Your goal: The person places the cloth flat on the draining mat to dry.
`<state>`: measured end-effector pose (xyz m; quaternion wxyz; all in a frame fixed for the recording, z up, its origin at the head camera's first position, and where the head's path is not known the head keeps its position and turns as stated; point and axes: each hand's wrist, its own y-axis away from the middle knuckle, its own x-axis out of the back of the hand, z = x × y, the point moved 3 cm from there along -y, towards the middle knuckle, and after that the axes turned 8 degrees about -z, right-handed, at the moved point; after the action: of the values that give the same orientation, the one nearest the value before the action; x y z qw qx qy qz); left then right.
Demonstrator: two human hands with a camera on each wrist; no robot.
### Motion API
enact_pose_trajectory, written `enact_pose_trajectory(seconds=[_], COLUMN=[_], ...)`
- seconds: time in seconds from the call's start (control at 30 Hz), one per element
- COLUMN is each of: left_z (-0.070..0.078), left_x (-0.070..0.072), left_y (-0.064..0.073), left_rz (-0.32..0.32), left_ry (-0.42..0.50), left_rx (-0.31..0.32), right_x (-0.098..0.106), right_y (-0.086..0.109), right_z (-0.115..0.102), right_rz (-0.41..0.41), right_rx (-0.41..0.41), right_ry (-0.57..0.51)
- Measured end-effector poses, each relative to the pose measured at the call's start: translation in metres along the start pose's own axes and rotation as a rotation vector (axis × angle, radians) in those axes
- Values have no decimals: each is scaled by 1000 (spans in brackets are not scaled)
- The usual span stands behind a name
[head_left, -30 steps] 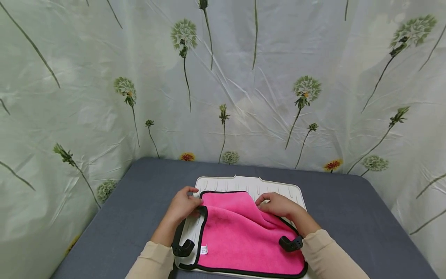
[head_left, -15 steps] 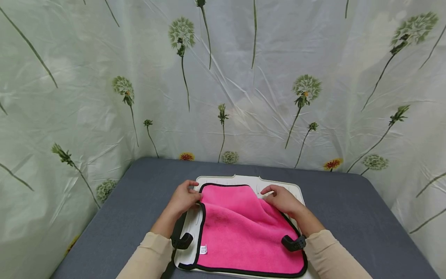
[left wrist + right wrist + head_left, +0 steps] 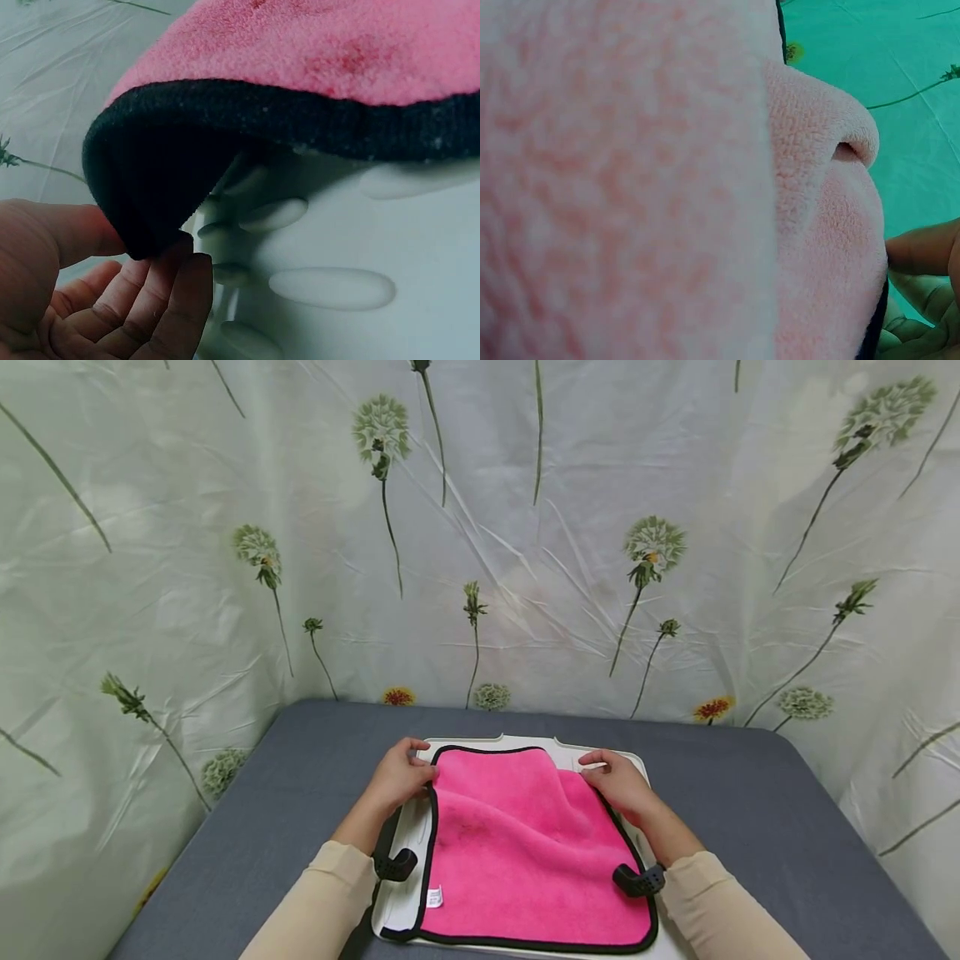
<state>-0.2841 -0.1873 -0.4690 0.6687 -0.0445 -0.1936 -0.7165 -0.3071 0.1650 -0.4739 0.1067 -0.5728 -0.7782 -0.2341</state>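
A pink cloth (image 3: 517,860) with a black bound edge and a small white tag lies over a white ribbed board (image 3: 408,860). At its far left, my left hand (image 3: 401,777) pinches the black edge between thumb and fingers; the left wrist view shows that edge (image 3: 180,112) lifted and curled over above the board. My right hand (image 3: 618,785) pinches the cloth's edge at the far right. In the right wrist view the thumb and fingers (image 3: 922,251) meet the dark edge, beside a raised fold (image 3: 825,112). Dark smudges mark the pink pile.
The board lies on a dark grey table (image 3: 750,827). Behind and to the sides hangs a pale curtain (image 3: 562,527) printed with dandelions. Black wrist cameras (image 3: 637,881) sit on both wrists, the right one over the cloth.
The cloth's far edge has moved away from me, covering more of the board. My right hand has shifted outward and farther away; the left hand has moved slightly farther away, still pinching the edge.
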Motion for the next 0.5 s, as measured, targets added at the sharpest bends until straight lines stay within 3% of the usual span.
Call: enact_pose_trajectory(seconds=[0.27, 0.5], left_z=[-3, 1], left_x=[-3, -5], left_y=[-3, -9], left_rz=[1, 10], left_ry=[-86, -143], left_rx=[38, 5], right_x=[-4, -9], right_y=[-6, -18], right_z=[-5, -7], right_rz=[-54, -57], right_rx=[-47, -52], right_ry=[57, 30])
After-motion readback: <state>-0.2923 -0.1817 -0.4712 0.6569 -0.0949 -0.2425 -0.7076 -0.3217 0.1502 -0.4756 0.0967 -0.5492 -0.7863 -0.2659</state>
